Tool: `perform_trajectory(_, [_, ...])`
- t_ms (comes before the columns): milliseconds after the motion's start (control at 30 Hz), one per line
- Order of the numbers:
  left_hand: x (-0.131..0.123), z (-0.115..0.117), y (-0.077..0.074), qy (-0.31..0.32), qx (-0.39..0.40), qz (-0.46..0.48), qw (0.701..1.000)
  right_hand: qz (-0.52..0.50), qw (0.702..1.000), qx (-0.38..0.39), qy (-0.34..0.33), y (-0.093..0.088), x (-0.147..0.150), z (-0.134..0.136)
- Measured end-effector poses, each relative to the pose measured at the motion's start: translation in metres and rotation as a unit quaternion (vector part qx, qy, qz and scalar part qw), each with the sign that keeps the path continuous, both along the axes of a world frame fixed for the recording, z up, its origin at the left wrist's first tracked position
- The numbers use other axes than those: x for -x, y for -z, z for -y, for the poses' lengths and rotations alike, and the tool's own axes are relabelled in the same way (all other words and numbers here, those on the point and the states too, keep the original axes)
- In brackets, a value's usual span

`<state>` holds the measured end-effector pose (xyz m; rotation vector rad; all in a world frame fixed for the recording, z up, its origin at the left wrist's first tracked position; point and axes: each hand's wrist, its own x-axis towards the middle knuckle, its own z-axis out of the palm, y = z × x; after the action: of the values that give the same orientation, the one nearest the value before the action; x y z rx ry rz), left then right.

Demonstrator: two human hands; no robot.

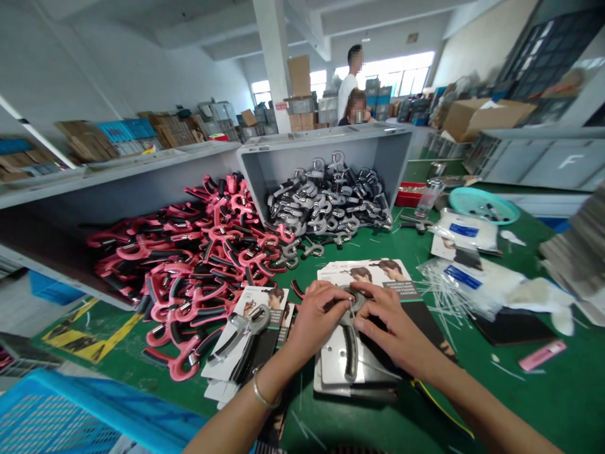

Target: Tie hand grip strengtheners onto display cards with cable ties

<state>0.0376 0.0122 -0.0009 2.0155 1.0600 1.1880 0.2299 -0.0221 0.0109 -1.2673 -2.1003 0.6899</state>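
My left hand (pixel 322 313) and my right hand (pixel 388 320) meet over a stack of printed cards (pixel 333 366). Between them is a grey hand grip (pixel 350 353) with a black-lined handle pointing toward me, lying on the top card. The fingers of both hands pinch at its coil end, with a thin white tie there. To the left, another grey hand grip (pixel 243 331) rests on a smaller pile of cards (pixel 220 372). Beyond my hands lie more printed cards (pixel 373 271) showing pictures of a head.
Pink grips (pixel 189 271) spill from a grey bin (pixel 142 189); grey grips (pixel 326 202) fill another. White ties (pixel 442 302), plastic bags (pixel 466 230), a teal plate (pixel 484 203) and a pink marker (pixel 542 355) lie right. A blue crate (pixel 94 410) stands near left. Two people (pixel 348 88) are beyond the bins.
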Motion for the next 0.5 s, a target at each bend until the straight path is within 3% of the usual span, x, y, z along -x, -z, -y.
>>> perform_trajectory(500, [0.001,0.0007,0.0006,-0.004,-0.006,0.006,1.0,-0.01,1.0,-0.004,0.002,0.0026,0.0003,0.0015])
